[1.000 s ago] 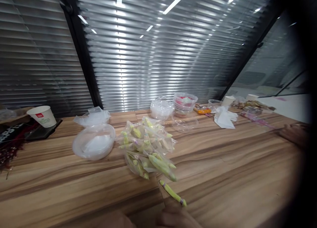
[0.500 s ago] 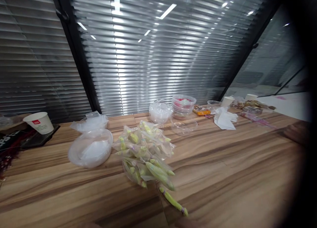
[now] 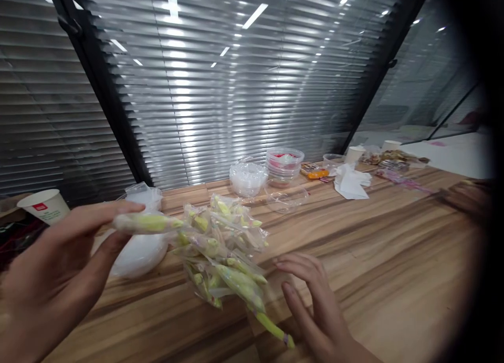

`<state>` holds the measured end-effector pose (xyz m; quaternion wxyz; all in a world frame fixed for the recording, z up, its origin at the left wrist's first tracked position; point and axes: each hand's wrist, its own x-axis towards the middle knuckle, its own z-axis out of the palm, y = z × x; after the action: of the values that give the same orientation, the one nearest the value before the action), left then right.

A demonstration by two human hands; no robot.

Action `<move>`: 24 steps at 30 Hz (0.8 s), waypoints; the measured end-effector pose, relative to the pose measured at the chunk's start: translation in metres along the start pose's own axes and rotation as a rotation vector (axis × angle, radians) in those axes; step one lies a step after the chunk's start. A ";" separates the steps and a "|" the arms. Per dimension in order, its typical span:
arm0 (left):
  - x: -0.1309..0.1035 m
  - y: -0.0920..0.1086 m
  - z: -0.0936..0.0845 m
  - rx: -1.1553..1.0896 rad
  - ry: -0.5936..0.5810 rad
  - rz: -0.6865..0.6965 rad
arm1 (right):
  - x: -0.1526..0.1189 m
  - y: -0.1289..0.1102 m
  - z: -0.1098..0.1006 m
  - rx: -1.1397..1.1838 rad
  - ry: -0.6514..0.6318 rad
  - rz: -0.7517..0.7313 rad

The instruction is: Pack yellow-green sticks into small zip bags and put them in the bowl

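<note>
A pile of clear plastic bags (image 3: 236, 237) holding yellow-green, fuzzy-looking pieces lies mid-table. My left hand (image 3: 66, 258) reaches in from the left, thumb and fingers pinched on the end of a bagged yellow-green piece (image 3: 151, 224), raised at the pile's left side. My right hand (image 3: 315, 300) is right of the pile, fingers apart and holding nothing. Below the pile lies a loose yellow-green strip (image 3: 273, 327) with a purple band near its end; its upper end meets a bag. A round clear plastic bowl (image 3: 144, 255) is partly hidden behind my left hand.
A paper cup (image 3: 45, 205) stands at far left. Along the blinds are a wrapped bowl stack (image 3: 248, 178), stacked clear tubs (image 3: 284, 166), a clear lid (image 3: 286, 196) and crumpled tissue (image 3: 350, 182). Another person's blurred hand (image 3: 468, 197) is at the right edge.
Both my hands have come into view from below. My left hand has taken hold of a bagged yellow-green piece and raised it. The camera view has shifted slightly.
</note>
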<state>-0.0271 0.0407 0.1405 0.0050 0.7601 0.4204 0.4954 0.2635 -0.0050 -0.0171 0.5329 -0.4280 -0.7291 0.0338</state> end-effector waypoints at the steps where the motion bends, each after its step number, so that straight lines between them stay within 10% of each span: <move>1: 0.008 0.003 0.009 0.003 -0.017 0.014 | -0.001 0.000 0.001 -0.038 -0.018 -0.016; 6: 0.018 0.010 0.037 0.072 -0.033 0.153 | -0.001 -0.004 0.005 -0.135 -0.114 -0.035; 24: 0.008 -0.028 0.053 0.075 -0.262 0.337 | -0.001 -0.002 0.017 -0.071 -0.183 -0.086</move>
<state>-0.0036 0.0850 0.1077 -0.0516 0.8773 0.3011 0.3702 0.2492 -0.0001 -0.0246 0.4495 -0.4101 -0.7932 0.0241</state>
